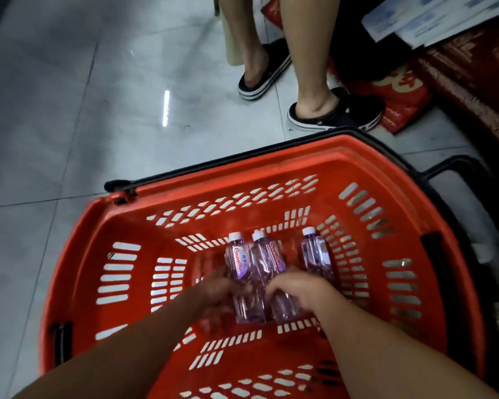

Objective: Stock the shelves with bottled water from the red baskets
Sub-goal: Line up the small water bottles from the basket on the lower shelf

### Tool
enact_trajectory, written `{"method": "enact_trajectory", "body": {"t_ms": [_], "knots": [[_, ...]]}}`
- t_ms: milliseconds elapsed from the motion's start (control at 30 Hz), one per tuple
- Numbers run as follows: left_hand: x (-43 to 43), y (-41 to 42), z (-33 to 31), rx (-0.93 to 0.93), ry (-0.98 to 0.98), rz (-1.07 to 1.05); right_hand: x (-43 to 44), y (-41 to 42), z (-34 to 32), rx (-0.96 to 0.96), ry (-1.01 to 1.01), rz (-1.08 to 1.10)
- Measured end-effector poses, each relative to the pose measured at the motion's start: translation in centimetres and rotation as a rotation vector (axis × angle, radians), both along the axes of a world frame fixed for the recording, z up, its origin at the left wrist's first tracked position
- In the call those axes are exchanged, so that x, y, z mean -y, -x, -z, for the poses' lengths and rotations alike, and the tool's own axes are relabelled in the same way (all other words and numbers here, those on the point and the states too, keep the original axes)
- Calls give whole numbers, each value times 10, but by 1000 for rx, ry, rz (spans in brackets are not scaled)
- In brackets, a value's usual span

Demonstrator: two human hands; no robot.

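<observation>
Basket [78, 254]: red, slotted, sitting on the grey tiled floor [55, 110], black handle [213, 165] along its far rim.
Bottles: three, clear with white caps, lying on the basket bottom, caps pointing away.
Left bottle [240, 263]: touching the middle bottle [267, 260], labels up.
Right bottle [314, 253]: a little apart, near the right wall.
Left hand [222, 292]: down in the basket, fingers curled round the lower part of the left bottle.
Right hand [297, 292]: fingers closed over the lower part of the middle bottle.
Bystander: bare legs in black slippers [337, 112] just beyond the basket.
Far right: red mat [473, 90], blurred.
</observation>
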State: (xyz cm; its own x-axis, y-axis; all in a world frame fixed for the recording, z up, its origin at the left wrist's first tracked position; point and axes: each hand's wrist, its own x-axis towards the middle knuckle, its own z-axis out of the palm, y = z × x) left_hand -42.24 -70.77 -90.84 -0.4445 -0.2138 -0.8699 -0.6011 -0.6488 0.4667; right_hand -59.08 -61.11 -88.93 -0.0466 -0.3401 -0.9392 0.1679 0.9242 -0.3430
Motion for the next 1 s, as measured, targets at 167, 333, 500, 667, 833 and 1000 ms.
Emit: {"method": "enact_trajectory", "body": {"t_ms": [167,333,500,667,833,1000], "knots": [[17,6,-51,-161,-15,55,10,20,-58,9,105,34],[17,12,-118,-290,104,46,8,18,-104,29,188,67],[15,21,-179,-428,262,22,-8,27,-165,30,423,243],[-8,54,-249,-615,414,18,-51,47,-238,-149,726,348],[-61,116,-318,-824,425,132,-126,70,-318,-510,896,514],[-153,195,-375,-1024,367,315,-234,88,-383,-931,882,670]]}}
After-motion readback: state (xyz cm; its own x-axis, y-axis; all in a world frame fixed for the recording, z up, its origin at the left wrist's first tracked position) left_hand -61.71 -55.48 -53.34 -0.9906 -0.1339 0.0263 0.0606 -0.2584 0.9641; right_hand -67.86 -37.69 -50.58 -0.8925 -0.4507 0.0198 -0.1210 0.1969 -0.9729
